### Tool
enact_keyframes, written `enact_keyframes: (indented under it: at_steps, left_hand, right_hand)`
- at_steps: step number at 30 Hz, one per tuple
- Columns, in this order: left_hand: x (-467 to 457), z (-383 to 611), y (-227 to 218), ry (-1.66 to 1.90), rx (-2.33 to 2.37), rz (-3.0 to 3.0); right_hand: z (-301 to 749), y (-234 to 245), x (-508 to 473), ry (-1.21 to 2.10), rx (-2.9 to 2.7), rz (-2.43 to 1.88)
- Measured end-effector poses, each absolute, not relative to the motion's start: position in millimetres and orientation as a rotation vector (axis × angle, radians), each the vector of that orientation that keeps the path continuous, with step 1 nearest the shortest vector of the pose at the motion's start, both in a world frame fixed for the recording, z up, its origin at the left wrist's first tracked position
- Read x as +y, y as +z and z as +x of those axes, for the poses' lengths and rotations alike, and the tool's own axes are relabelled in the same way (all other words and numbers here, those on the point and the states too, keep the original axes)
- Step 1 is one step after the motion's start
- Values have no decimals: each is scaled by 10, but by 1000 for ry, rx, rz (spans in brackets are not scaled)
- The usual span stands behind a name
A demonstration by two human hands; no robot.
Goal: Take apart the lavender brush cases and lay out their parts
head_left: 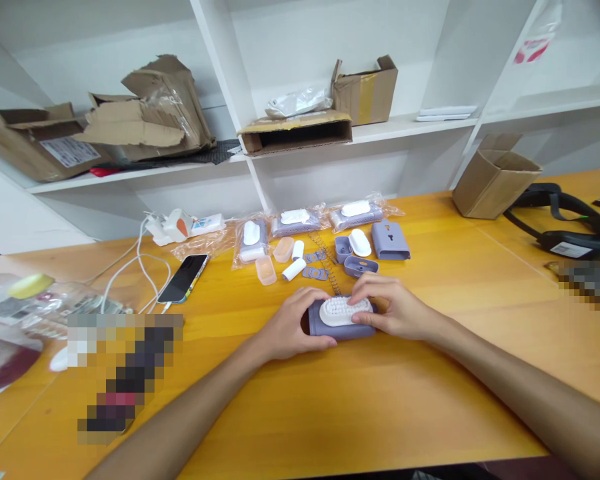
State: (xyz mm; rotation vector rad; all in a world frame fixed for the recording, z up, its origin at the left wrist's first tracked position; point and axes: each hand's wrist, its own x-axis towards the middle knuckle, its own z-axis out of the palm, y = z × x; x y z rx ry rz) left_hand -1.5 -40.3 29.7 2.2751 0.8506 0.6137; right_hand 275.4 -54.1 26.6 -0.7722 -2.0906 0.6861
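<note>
A grey-purple plastic case (320,330) lies on the wooden table in front of me, with a white oval brush head (337,311) on its top, bristles up. My left hand (300,323) is closed around the case's left end, thumb along the near side. From the right, my right hand (390,307) grips the brush head's right end between thumb and fingers; its fingertips also lie close to the case. Just behind the case, thin coil springs (334,280) stand out on the table. Grey-purple cups (361,267), a white oval piece (359,243) and an upright grey-purple housing (391,241) sit beyond them.
Several brushes in clear plastic (294,223) line the back. Translucent cups (266,271) and white cylinders (294,269) lie nearer. A phone (183,279) with a cable is at left. Cardboard boxes (497,177) stand on table and shelves; a black headset (575,241) lies right.
</note>
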Motion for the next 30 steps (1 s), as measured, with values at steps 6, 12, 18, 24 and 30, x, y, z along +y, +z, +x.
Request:
enact_keyframes:
  at_steps: [6,12,18,24,30]
  left_hand:
    - [-402,-11,297,616,836,2268]
    - [-427,5,299,640,878,2254]
    - [-428,6,318,623,902,2247]
    - [-437,1,279,622,937,2249]
    - [-477,14,268,611,975,2268]
  right_hand:
    - [2746,263,-562,694,-2082,-728]
    - [2702,245,-586,676,-2069,-736]
    - [2699,261,-579,648,-2078,-714]
    - [2792,344,-526,741,-2117,-697]
    - [2807,346,-535,721,-2143,-731]
